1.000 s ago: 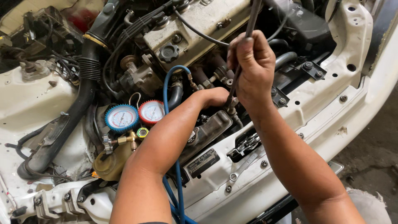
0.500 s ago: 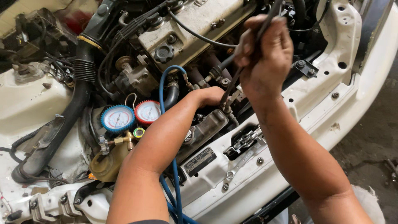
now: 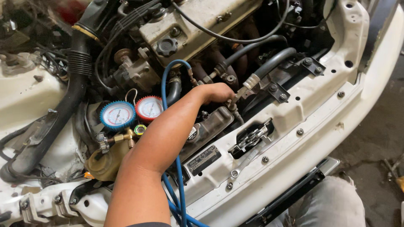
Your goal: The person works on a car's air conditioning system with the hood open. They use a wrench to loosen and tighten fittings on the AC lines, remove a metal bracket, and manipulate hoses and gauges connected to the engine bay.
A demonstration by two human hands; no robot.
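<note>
- The left hand is reached deep into the engine bay, and its fingers are clenched around a metal pipe fitting where a grey hose ends; the fitting is probably held so that it does not turn or slip.
- The right hand is not seen in the head view, so nothing can be told about its fingers.
- The fitting is found just above the radiator top, behind the white front crossmember.
- A gauge set, with a blue gauge and a red gauge, is hung by a hook beside the forearm, with the faces turned up, so it seems, for easy reading.
- A blue hose is looped up from under the arm toward a port near the hand.
- A combination spanner is laid on the crossmember, within easy reach.
- The way to the fitting is narrowed by the radiator top, the black brackets and the hoses, so little room is left for the hand.
- A knee in grey trousers is seen at the bumper.
</note>
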